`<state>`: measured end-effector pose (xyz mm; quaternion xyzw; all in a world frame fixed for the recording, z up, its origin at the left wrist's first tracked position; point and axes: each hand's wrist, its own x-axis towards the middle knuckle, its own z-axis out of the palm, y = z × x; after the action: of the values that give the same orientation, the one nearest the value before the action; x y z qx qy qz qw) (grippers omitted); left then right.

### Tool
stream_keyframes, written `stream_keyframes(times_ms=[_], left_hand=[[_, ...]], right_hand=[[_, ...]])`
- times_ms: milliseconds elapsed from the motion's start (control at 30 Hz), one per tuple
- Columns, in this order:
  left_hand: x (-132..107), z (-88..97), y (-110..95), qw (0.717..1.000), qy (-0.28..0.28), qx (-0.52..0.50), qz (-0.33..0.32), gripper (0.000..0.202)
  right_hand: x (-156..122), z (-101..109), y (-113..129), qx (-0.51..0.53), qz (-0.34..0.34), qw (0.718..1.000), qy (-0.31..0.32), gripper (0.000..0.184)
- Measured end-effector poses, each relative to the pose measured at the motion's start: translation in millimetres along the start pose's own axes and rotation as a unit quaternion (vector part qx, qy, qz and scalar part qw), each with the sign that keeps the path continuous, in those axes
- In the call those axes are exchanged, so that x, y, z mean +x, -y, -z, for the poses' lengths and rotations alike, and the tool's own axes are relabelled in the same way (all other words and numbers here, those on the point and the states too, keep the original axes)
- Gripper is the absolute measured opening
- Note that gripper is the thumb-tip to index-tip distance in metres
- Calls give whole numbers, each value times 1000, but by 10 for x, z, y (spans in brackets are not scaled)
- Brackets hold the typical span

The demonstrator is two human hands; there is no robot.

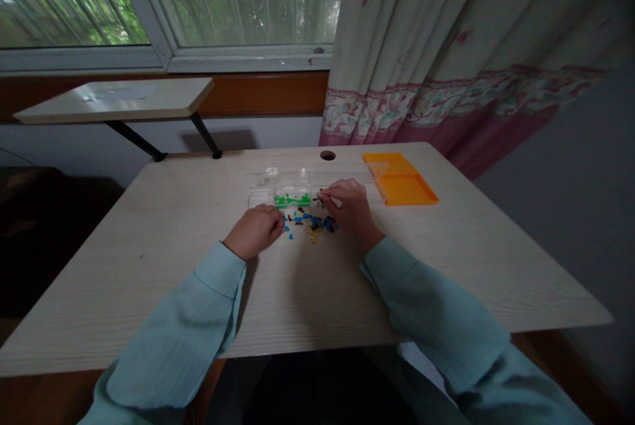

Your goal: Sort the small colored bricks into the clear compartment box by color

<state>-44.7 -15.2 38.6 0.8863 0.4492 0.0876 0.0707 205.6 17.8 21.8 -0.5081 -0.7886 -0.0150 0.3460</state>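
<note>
A clear plastic compartment box (292, 182) lies in the middle of the desk. Small green pieces (292, 199) fill part of one compartment, and a few dark brown pieces (319, 200) are in the compartment to its right. In front of the box is a loose pile of tiny blue, brown and yellow pieces (315, 221). My right hand (350, 205) is over the brown compartment, its thumb and fingertips pinched; what they hold is too small to make out. My left hand (258, 228) rests at the pile's left edge, fingers curled together beside some blue pieces, their tips partly hidden.
An orange tray (407, 184) lies at the right rear, close to the clear box. A round cable hole (327, 155) is near the desk's back edge. At the back left stands a raised shelf (119, 100) on black legs. A curtain (397, 48) hangs behind the desk.
</note>
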Motion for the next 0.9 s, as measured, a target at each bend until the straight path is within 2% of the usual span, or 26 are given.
stream_keyframes(times_ms=[300, 500, 900], left_hand=[[4, -17, 34, 998, -20, -66, 4, 12], [15, -14, 36, 994, -10, -105, 19, 13], [-12, 80, 5, 985, -15, -149, 81, 15]], right_hand=[[-4, -22, -7, 0, 3, 1000, 2, 29], [-6, -11, 8, 4, 4, 1000, 11, 30], [-3, -21, 6, 8, 8, 1000, 19, 29]])
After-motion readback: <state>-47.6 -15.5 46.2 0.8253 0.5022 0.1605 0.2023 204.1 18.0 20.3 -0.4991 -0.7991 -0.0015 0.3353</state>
